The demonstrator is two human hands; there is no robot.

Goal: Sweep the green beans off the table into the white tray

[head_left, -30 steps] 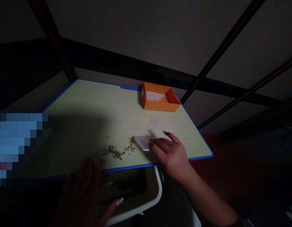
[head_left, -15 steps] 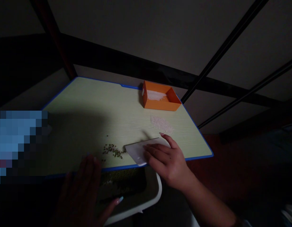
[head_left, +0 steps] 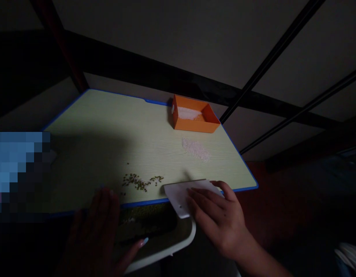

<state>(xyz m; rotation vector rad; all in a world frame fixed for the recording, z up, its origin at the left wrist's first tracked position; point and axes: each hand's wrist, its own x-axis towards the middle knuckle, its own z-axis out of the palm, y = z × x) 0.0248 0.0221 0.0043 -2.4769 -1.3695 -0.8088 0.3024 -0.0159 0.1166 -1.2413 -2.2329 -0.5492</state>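
My right hand (head_left: pixel 221 215) grips a flat white scraper-like sheet (head_left: pixel 182 194) with a small hole near one corner. The sheet is tilted over the table's front edge, fingers on top and thumb at its far side. To its left, small green beans (head_left: pixel 140 182) lie scattered on the table with a few pale grains. My left hand (head_left: pixel 94 227), in deep shadow, rests at the front edge with fingers stretched and thumb apart, holding nothing visible. Between the hands, below the edge, is a white-rimmed tub (head_left: pixel 182 244) with green beans (head_left: pixel 149 211) inside.
The pale green table (head_left: pixel 108 115) has a blue rim. A patch of white grains (head_left: pixel 195 149) lies on its right part. Behind that stands an orange box (head_left: pixel 195 126) holding white grains. A panelled wall runs along the back. At the left is a pixelated blue area (head_left: pixel 13 161).
My right hand has drawn the white sheet right and toward me, away from the beans. Some beans now lie spread where its left edge was. My left hand stays almost in place.
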